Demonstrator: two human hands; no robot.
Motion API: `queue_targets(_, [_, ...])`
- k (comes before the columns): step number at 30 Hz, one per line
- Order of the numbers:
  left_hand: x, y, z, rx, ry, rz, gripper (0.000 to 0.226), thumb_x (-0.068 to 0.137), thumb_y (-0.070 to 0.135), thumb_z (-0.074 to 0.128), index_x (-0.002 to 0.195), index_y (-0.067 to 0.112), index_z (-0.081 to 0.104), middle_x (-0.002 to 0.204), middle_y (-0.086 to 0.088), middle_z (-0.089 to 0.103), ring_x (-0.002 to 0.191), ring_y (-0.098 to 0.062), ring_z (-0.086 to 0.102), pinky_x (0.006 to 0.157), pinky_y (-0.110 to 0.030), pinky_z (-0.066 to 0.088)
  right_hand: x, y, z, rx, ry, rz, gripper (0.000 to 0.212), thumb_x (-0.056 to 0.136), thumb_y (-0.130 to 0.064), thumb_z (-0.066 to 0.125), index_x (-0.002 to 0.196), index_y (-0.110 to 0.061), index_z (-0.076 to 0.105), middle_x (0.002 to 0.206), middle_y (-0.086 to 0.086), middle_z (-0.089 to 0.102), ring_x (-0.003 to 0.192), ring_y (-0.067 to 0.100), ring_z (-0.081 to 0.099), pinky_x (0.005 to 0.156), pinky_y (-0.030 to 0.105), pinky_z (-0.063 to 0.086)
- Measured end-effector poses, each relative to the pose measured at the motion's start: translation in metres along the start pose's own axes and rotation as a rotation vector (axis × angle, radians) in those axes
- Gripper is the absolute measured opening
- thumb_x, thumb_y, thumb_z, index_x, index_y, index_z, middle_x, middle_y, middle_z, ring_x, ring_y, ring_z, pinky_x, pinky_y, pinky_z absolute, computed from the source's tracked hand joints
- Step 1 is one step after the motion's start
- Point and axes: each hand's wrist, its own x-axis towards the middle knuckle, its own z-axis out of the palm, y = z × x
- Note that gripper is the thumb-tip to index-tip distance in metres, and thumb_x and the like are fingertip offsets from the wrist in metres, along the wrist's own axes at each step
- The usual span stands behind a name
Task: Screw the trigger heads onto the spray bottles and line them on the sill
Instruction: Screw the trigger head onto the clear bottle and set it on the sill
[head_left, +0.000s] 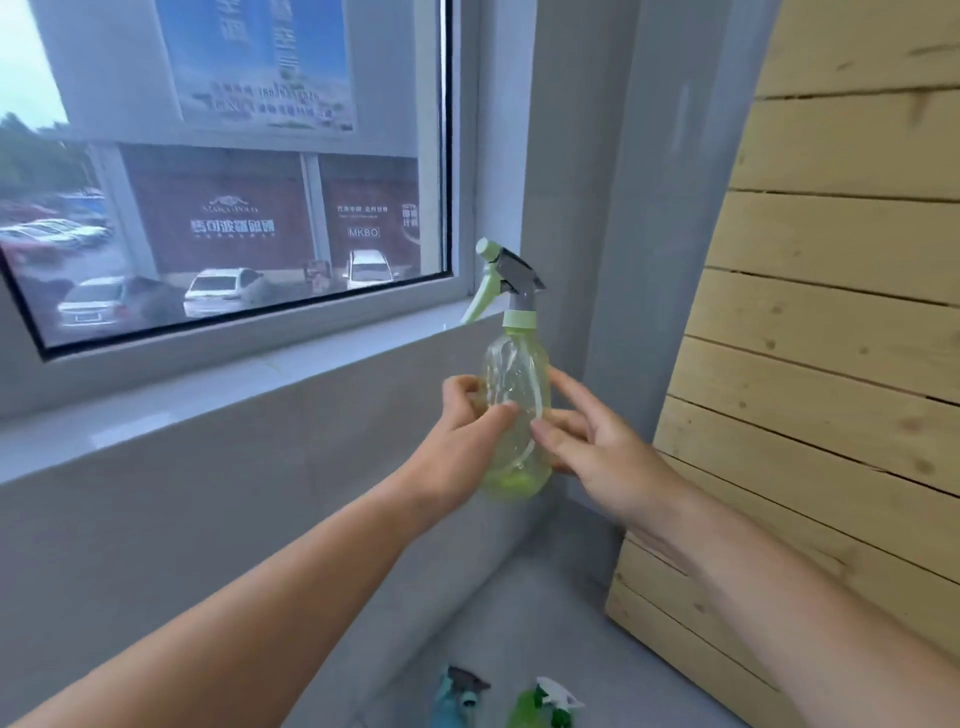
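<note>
A clear pale-green spray bottle (517, 415) is held upright in the air below the sill's right end. A green and grey trigger head (506, 283) sits on its neck, nozzle pointing left. My left hand (467, 431) grips the bottle's body from the left, thumb across the front. My right hand (597, 441) is at the bottle's right side with its fingers spread, fingertips touching or nearly touching it. The grey window sill (223, 384) runs from lower left up to the right corner, with nothing standing on it.
Down on the grey floor lie a blue bottle with a grey trigger (460, 696) and a green bottle with a white trigger (545, 704). A pale wooden slatted panel (831, 364) leans on the right. The window (234, 171) looks onto parked cars.
</note>
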Motion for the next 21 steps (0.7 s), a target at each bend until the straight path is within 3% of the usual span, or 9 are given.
queue_targets(3, [0.042,0.027,-0.035,0.008,0.073,0.050,0.040,0.101,0.027,0.064,0.137,0.019,0.049,0.121,-0.001,0.073,0.092,-0.007,0.069,0.075,-0.023,0.052,0.064,-0.018,0.008,-0.068,0.023,-0.069,0.061,0.098,-0.012,0.056,0.151,-0.032,0.034,0.120,0.004,0.072,0.094,0.007,0.070,0.083,0.019,0.055])
queue_targets(5, [0.070,0.040,-0.060,0.001,0.109,0.077,0.046,0.097,0.025,0.071,0.139,0.017,0.055,0.123,-0.007,0.075,0.083,-0.008,0.070,0.069,-0.019,0.052,0.105,-0.026,0.014,-0.115,0.049,-0.121,0.066,0.096,-0.012,0.059,0.153,-0.032,0.031,0.130,0.007,0.065,0.106,0.013,0.067,0.087,0.022,0.056])
queue_targets(7, [0.092,0.051,-0.081,0.013,0.138,0.070,0.057,0.090,0.029,0.078,0.142,0.019,0.056,0.123,-0.007,0.076,0.092,-0.014,0.072,0.079,-0.023,0.054,0.141,-0.032,0.024,-0.161,0.074,-0.162,0.067,0.093,-0.017,0.061,0.150,-0.037,0.033,0.131,0.004,0.062,0.114,0.017,0.064,0.094,0.030,0.055])
queue_targets(10, [0.118,0.055,-0.101,0.055,0.153,0.044,0.060,0.091,0.032,0.077,0.147,0.023,0.054,0.123,-0.006,0.076,0.113,-0.022,0.072,0.107,-0.039,0.050,0.174,-0.037,0.034,-0.200,0.088,-0.159,0.063,0.096,-0.023,0.058,0.149,-0.044,0.032,0.114,-0.013,0.058,0.113,0.013,0.061,0.093,0.026,0.051])
queue_targets(13, [0.140,0.053,-0.112,0.118,0.201,0.046,0.052,0.097,0.033,0.070,0.147,0.028,0.055,0.123,-0.004,0.072,0.106,-0.018,0.068,0.100,-0.035,0.050,0.204,-0.030,0.041,-0.215,0.090,-0.148,0.063,0.094,-0.031,0.059,0.149,-0.046,0.032,0.130,-0.006,0.056,0.125,0.015,0.055,0.101,0.032,0.047])
queue_targets(17, [0.156,0.045,-0.121,0.154,0.270,0.031,0.059,0.096,0.037,0.070,0.151,0.028,0.051,0.133,-0.010,0.069,0.122,-0.030,0.066,0.112,-0.045,0.049,0.228,-0.018,0.048,-0.159,0.100,-0.121,0.055,0.095,-0.025,0.060,0.145,-0.037,0.041,0.134,0.002,0.060,0.113,0.017,0.064,0.090,0.030,0.053])
queue_targets(18, [0.158,0.043,-0.123,0.148,0.288,0.040,0.059,0.097,0.035,0.070,0.152,0.025,0.051,0.132,-0.011,0.069,0.114,-0.028,0.069,0.106,-0.043,0.053,0.232,-0.016,0.050,-0.147,0.102,-0.124,0.052,0.095,-0.024,0.060,0.143,-0.036,0.044,0.132,0.003,0.063,0.109,0.017,0.066,0.085,0.028,0.054])
queue_targets(19, [0.159,0.042,-0.124,0.144,0.308,0.049,0.059,0.097,0.032,0.070,0.151,0.021,0.050,0.129,-0.010,0.070,0.098,-0.019,0.070,0.090,-0.037,0.058,0.236,-0.015,0.052,-0.135,0.107,-0.128,0.049,0.095,-0.023,0.060,0.141,-0.035,0.046,0.130,0.003,0.065,0.107,0.017,0.068,0.079,0.025,0.053])
queue_targets(21, [0.164,0.040,-0.125,0.147,0.356,0.059,0.055,0.097,0.031,0.072,0.147,0.017,0.054,0.123,-0.008,0.071,0.069,-0.010,0.059,0.058,-0.025,0.047,0.242,-0.013,0.053,-0.124,0.114,-0.126,0.048,0.096,-0.020,0.059,0.141,-0.031,0.047,0.126,0.003,0.067,0.103,0.015,0.068,0.073,0.020,0.050])
